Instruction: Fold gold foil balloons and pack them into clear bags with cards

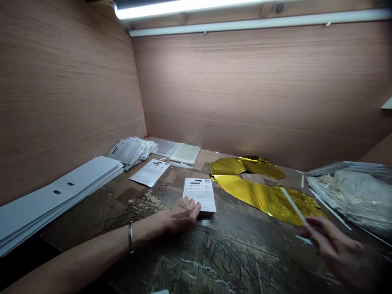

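My left hand [183, 213], with a silver bangle at its wrist, is closed over the lower left part of a white printed card packet [200, 192]. The packet lies on the dark worktable, its hang hole at the far edge; my fingers hide its near left corner. On the right, my right hand [332, 243], slightly blurred, pinches a thin white straw [292, 205] that slants up and to the left. Behind that straw spreads a flat, uninflated gold foil balloon [245, 190]. Another printed card packet [150, 173] lies left of the one under my left hand.
Long white card sheets [76, 183] are stacked along the left wall. Several printed packets [133, 150] form a pile behind them, beside clear plastic sleeves [185, 154]. Plastic-wrapped bundles [358, 196] rest at the right. Plywood walls [260, 94] enclose the table [183, 261].
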Available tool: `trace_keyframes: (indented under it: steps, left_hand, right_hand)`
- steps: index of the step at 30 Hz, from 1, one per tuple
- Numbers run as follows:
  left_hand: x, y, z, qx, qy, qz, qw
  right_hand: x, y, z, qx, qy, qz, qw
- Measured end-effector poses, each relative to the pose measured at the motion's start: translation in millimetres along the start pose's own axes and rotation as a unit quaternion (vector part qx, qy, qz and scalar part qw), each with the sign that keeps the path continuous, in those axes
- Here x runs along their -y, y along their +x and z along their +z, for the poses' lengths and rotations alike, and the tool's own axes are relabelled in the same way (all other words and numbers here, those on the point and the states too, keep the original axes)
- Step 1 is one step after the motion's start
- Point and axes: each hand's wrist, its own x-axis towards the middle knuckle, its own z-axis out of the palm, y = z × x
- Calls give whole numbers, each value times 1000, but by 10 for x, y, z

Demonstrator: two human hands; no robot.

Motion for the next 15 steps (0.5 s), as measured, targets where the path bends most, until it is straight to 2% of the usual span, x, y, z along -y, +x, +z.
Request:
trace_keyframes:
  steps: [1,3,6,8,10,15]
  left_hand:
    - [20,28,-32,3,-10,-2,1000]
    - [70,99,-122,-2,-50,-12,999]
    - [151,223,-294,-34,-148,-26,988]
    - [187,293,-399,-54,-197,-35,978]
    - [197,339,-476,-70,-211,-38,974]
    - [134,365,-548,-56,-126,-26,990]
  right_hand:
    - [237,-106,37,45,49,-18,998]
    - [647,-279,97,92,89,-75,989]
    - [1051,-393,144,98,48,-184,977]
    - [1211,-387,157,81,-3,-245,966]
    - [1327,-355,172,77,-52,-276,957]
    - [1500,-295,245,72,-150,-262,951]
